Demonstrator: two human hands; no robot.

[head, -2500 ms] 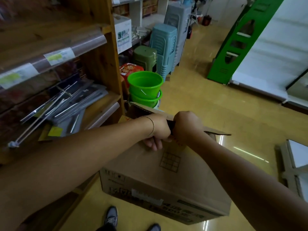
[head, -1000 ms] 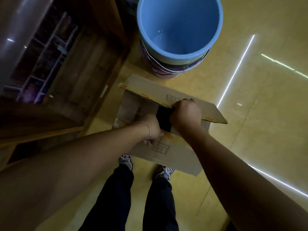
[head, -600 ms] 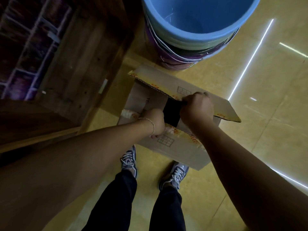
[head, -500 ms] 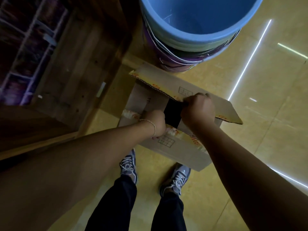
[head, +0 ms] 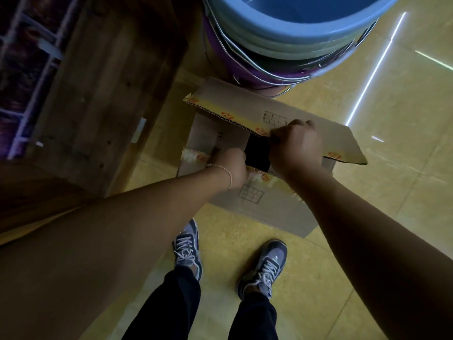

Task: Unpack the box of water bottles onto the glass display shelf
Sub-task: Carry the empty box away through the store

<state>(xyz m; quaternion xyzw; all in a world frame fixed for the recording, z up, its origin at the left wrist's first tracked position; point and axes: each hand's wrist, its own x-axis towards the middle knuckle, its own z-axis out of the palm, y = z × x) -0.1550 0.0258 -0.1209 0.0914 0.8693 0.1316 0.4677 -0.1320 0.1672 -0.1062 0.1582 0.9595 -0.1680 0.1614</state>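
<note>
A brown cardboard box [head: 267, 207] sits low over the yellow floor in front of my feet, its top flaps part open with a dark gap between them. My left hand [head: 230, 165] grips the edge of the near flap beside the gap. My right hand [head: 295, 146] grips the edge of the far flap [head: 235, 104], which stands lifted. Torn yellow tape clings to both flap edges. The inside of the box is dark and no bottles show. No glass shelf is in view.
A stack of buckets, blue one on top [head: 289, 28], stands right behind the box. A wooden shelf unit [head: 103, 89] rises on the left. My two shoes [head: 188, 249] are just in front of the box, with yellow tiled floor [head: 392, 168] on the right.
I carried the box from waist height down to the floor by the blue bucket. Both hands kept their hold on the flaps, and the gap between the flaps has widened slightly.
</note>
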